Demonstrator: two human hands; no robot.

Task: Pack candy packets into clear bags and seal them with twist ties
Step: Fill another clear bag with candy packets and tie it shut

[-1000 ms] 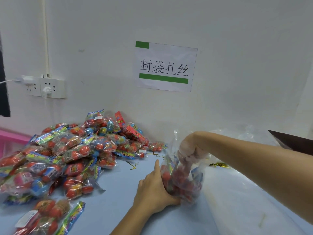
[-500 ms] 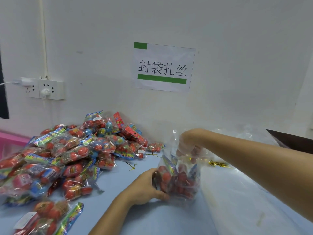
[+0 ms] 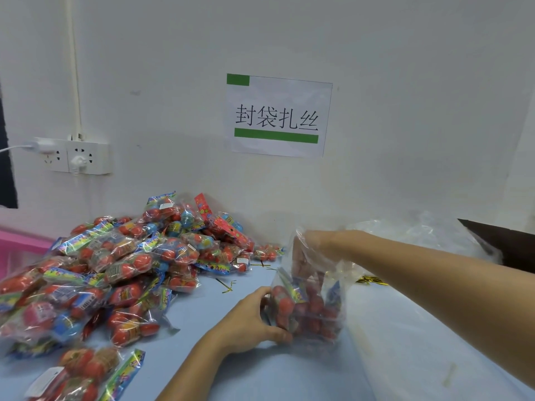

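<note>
A clear bag [image 3: 315, 308] stands on the blue table, its lower half filled with red candy packets. My left hand [image 3: 249, 322] grips the bag's lower left side, thumb in front and fingers curled round it. My right hand [image 3: 309, 247] is in the bag's open mouth, seen through the plastic, fingers pointing down; I cannot make out what they hold. A big pile of candy packets [image 3: 115, 273] lies to the left. Gold twist ties [image 3: 370, 280] lie behind the bag, on the right.
A few loose twist ties [image 3: 227, 286] lie between the pile and the bag. Flat clear bags [image 3: 405, 342] cover the table at the right. A dark box flap [image 3: 506, 241] juts in at far right. A pink bin [image 3: 17, 244] stands at far left. The wall is close behind.
My right hand has risen from deep among the packets to the bag's mouth. My left hand slid lower on the bag's left side, and the bag now stands more upright.
</note>
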